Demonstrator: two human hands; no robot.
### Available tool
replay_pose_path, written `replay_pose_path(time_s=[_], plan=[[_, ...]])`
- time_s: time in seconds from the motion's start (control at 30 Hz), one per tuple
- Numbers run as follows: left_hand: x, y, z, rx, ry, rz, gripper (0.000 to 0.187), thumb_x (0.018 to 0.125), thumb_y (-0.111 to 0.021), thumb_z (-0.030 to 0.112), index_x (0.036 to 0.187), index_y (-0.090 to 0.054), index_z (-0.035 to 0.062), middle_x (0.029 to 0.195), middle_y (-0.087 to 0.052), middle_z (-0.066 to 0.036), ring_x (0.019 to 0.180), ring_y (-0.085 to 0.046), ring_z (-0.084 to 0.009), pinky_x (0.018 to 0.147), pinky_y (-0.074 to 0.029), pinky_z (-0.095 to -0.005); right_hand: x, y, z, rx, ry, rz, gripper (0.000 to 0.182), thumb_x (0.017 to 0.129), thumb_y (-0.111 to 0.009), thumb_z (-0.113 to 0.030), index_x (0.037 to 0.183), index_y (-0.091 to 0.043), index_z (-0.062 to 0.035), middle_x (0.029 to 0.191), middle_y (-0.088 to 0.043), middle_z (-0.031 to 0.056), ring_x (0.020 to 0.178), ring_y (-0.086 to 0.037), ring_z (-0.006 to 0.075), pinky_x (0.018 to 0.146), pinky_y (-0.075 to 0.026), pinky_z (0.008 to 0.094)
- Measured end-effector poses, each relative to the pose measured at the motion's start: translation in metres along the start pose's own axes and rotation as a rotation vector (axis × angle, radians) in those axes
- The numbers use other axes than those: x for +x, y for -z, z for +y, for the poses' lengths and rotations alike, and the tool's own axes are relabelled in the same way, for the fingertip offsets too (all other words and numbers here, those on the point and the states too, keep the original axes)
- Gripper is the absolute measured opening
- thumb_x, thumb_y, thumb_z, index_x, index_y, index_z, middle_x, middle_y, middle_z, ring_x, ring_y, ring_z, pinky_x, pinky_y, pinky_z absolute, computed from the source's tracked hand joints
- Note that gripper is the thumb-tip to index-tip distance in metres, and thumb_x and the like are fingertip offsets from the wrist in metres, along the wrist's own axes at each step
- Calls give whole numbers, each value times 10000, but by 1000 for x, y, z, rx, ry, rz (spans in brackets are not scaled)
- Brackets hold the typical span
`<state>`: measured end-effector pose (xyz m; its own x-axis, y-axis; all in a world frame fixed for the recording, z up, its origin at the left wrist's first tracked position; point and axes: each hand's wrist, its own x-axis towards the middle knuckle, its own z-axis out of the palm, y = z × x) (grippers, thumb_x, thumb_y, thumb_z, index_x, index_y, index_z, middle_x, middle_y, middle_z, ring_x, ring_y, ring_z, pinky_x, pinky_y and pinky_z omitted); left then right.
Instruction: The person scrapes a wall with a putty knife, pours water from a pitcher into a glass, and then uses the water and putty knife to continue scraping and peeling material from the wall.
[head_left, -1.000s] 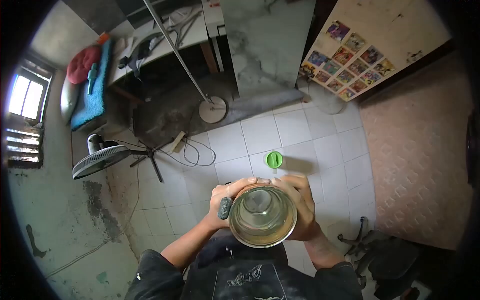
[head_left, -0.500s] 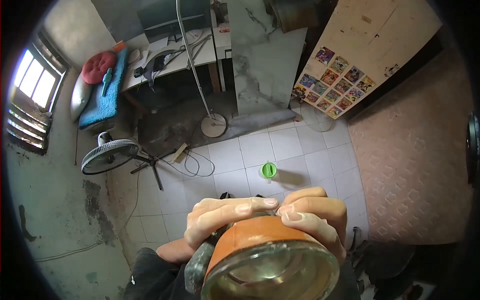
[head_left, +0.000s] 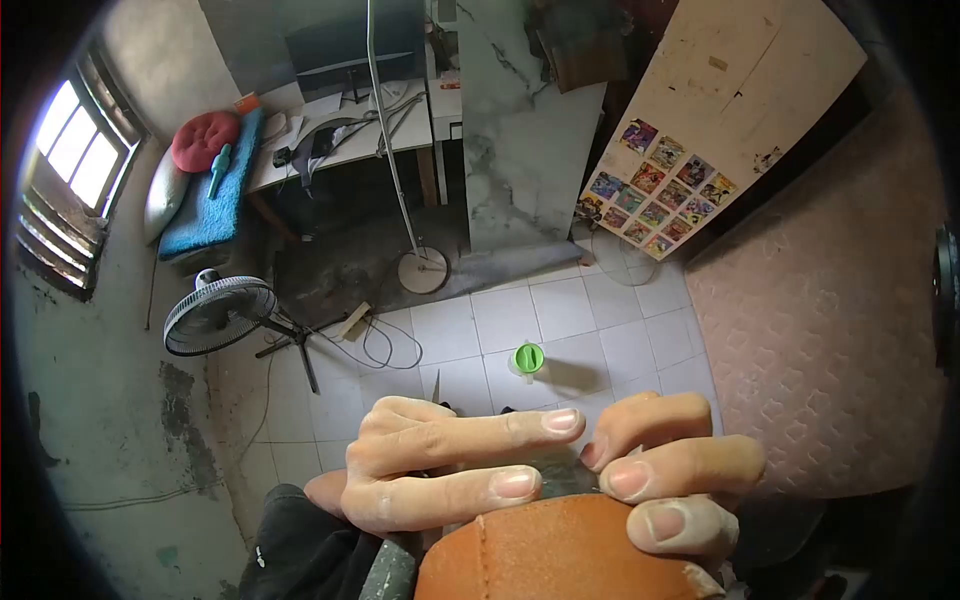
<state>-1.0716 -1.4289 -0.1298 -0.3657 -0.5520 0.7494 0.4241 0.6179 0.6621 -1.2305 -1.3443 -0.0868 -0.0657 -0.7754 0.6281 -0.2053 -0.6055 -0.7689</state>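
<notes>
Close below my face is an orange, rounded housing with a stitch-like seam and a dark grey part at its left. My left hand rests over its top left, two fingers stretched to the right across it. My right hand curls its fingertips onto the top right of the housing. Between the fingertips of both hands shows a dark grey top piece. The lower part of the housing is cut off by the frame edge, and both thumbs are hidden.
A green-lidded clear jug stands on the tiled floor ahead. At left are a standing fan and a cable with a power strip. Behind are a lamp stand and a desk; a mattress leans at right.
The orange housing has tipped so its glass front no longer shows. Both hands appear nearer and larger, the right fingers spread farther right. The view has shifted slightly.
</notes>
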Motion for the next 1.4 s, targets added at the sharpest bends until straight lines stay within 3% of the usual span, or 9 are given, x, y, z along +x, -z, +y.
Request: replay_pose_path(time_s=[0.17, 0.3, 0.37, 0.63, 0.8, 1.1, 1.2, 1.27, 1.4], plan=[[5, -2, 9, 81, -76, 16, 345, 900, -719, 139, 1240, -657, 141, 1200, -662, -330, 707, -759, -245, 519, -569, -268, 0, 10, -8, 11, 67, 7, 227, 1012, -516, -364, 1162, -601, -216, 1128, -463, 66, 969, -520, 304, 818, -501, 423], [8, -2, 15, 91, -73, 24, 376, 921, -701, 163, 1290, -629, 154, 1219, -653, -331, 807, -772, -299, 590, -594, -304, 14, 3, -3, 32, 139, -48, 251, 1038, -477, -412, 1124, -575, -198, 1098, -475, 77, 959, -520, 272, 868, -486, 434], [6, -3, 17, 36, -41, 45, 401, 928, -695, 184, 1317, -605, 156, 1227, -648, -333, 864, -770, -323, 606, -597, -307, 29, -17, 9, -224, 577, 231, 280, 891, -696, -306, 1095, -637, -122, 994, -561, 100, 763, -611, 268, 650, -576, 307], [-8, 8, 19, 245, -161, 153, 387, 927, -715, 290, 1266, -579, 161, 1194, -683, -269, 729, -756, -213, 545, -568, -265, 31, -19, 10, -157, 630, 256, 256, 887, -682, -286, 1097, -627, -152, 1025, -539, 94, 805, -596, 269, 657, -566, 305], [-15, 17, 30, 271, -139, 172, 364, 889, -753, 206, 1236, -643, 220, 1205, -692, -231, 493, -578, -66, 429, -401, -199, 33, -10, 23, -119, 703, 159, 268, 893, -682, -294, 1119, -624, -162, 1045, -538, 95, 817, -594, 272, 661, -566, 306], [-8, 22, 27, 305, -228, 234, 349, 888, -754, 189, 1224, -672, 231, 1182, -708, -233, 434, -476, -28, 408, -317, -179, 63, -38, 14, 27, 847, 163, 286, 908, -673, -317, 1163, -609, -203, 1120, -518, 105, 873, -583, 301, 695, -576, 316], [-6, 25, 29, 348, -234, 234, 336, 894, -750, 204, 1220, -674, 229, 1175, -711, -231, 434, -480, -27, 405, -306, -177, 50, -40, -1, -32, 742, 269, 339, 965, -646, -261, 1295, -586, -211, 1001, -546, 67, 755, -565, 206, 614, -519, 261], [-5, 27, 29, 341, -240, 244, 335, 894, -750, 203, 1219, -673, 229, 1174, -711, -232, 432, -470, -24, 405, -302, -177, 27, -26, -35, 28, -124, 175, 281, 1071, -409, -432, 1057, -520, -175, 1026, -495, 106, 939, -521, 243, 887, -487, 418], [-4, 29, 25, 325, -287, 285, 343, 889, -757, 192, 1219, -672, 230, 1172, -711, -235, 431, -461, -19, 404, -295, -177, 37, -29, -35, 38, -140, 177, 312, 1087, -353, -451, 1012, -477, -174, 966, -506, 122, 918, -523, 218, 902, -488, 406]])
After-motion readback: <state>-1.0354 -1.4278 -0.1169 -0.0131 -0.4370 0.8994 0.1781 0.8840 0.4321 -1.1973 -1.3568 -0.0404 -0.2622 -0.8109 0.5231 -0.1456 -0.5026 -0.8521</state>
